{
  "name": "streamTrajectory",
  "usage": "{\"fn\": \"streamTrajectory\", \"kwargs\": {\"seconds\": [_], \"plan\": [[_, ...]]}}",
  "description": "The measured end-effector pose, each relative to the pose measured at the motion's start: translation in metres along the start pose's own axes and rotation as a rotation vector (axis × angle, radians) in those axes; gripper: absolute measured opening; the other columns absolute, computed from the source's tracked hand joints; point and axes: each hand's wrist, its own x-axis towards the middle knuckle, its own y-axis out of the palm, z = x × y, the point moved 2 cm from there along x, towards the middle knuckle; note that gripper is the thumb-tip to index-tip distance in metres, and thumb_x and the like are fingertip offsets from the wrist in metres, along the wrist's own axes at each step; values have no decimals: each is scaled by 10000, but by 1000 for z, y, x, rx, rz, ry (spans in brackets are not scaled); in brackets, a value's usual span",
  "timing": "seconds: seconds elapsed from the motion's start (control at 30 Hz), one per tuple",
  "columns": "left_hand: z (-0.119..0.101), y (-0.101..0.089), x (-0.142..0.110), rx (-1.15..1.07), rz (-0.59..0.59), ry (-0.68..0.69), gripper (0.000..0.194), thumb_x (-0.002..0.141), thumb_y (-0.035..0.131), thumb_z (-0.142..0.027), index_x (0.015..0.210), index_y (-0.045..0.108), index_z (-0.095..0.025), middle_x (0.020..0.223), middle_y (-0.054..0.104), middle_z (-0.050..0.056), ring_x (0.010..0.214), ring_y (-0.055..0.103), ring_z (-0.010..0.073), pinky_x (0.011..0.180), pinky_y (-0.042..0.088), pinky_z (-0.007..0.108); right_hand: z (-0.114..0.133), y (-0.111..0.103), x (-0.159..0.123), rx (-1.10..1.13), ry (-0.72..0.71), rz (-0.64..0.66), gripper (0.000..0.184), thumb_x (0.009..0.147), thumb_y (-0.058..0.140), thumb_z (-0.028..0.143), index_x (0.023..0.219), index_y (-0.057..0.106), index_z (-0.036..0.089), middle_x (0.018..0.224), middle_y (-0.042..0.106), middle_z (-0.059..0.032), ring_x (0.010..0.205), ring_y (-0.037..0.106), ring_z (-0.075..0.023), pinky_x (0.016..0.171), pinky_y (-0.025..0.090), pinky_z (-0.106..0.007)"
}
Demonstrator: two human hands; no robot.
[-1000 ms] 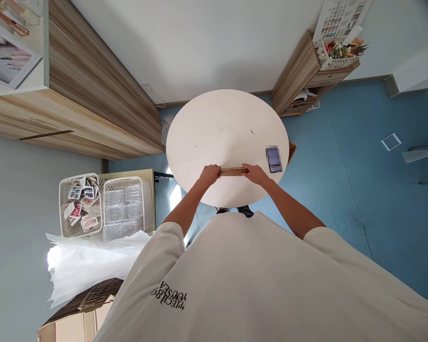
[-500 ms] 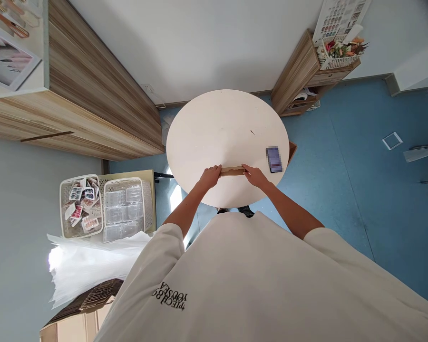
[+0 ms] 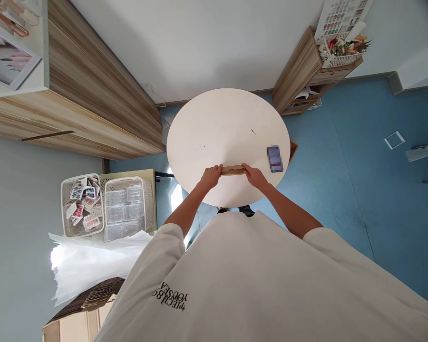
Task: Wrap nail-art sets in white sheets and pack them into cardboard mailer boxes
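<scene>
A small, narrow brown cardboard box [image 3: 232,170] is held level over the near half of the round white table [image 3: 224,114]. My left hand [image 3: 211,176] grips its left end, with the fingers closed around it. At the right end, my right hand [image 3: 254,175] pinches the box between thumb and fingers. Whether the box touches the tabletop I cannot tell. A phone [image 3: 275,158], blurred out by pixelation, lies on the table to the right of my right hand.
To the left stand a white basket of small nail packs [image 3: 82,205] and a basket of clear plastic trays [image 3: 124,209]. White sheets [image 3: 96,261] and folded cardboard [image 3: 82,313] are below them. A wooden cabinet [image 3: 107,80] rises at left, a small shelf unit [image 3: 303,76] at back right.
Both hands keep hold of the cardboard box in nearly the same place. The whole view has shifted very slightly.
</scene>
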Motion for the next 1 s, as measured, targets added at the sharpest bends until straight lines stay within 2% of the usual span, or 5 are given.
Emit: {"fn": "streamTrajectory", "kwargs": {"seconds": [0.27, 0.4, 0.57, 0.7, 1.0], "plan": [[-9, 22, -12, 36, -185, 9, 938, 1002, 555, -307, 1753, 7, -179, 1800, 169, 175, 1669, 125, 383, 1336, 45, 599, -13, 37, -12, -124, -186, -44, 821, 1092, 320, 540, 1748, 15, 152, 1753, 304, -186, 1575, 364, -393, 1226, 403, -584], [-11, 28, -14, 0, -232, -11, 1014, 967, 647, -345, 1754, 29, -180, 1811, 75, 181, 1678, 74, 385, 1335, 3, 610, -14, 50, -14, -104, -174, -34, 855, 1085, 323, 539, 1740, -77, 160, 1793, 187, -168, 1611, 290, -385, 1240, 386, -586], [-13, 24, -11, -97, -223, -82, 980, 946, 717, -438, 1746, 179, -260, 1791, 183, 195, 1638, 204, 441, 1306, 130, 638, 1, 40, -6, 2, -73, -85, 754, 1099, 324, 489, 1743, 104, 166, 1661, 444, -203, 1452, 500, -375, 1173, 459, -556], [-16, 22, -10, -137, -152, -153, 844, 1017, 616, -473, 1731, 224, -251, 1563, 521, 247, 1445, 484, 438, 1173, 379, 583, 7, 30, 2, 115, 42, -108, 653, 1097, 343, 392, 1708, 275, 173, 1450, 641, -191, 1266, 634, -347, 1055, 540, -511], [-12, 19, -7, -250, -185, -142, 558, 1086, 460, -431, 1597, 428, -211, 1290, 667, 201, 1191, 621, 367, 1039, 478, 501, 4, 22, 6, 323, 87, -157, 576, 1008, 527, 312, 1580, 516, 252, 1414, 690, -113, 1065, 703, -265, 988, 587, -454]]}}
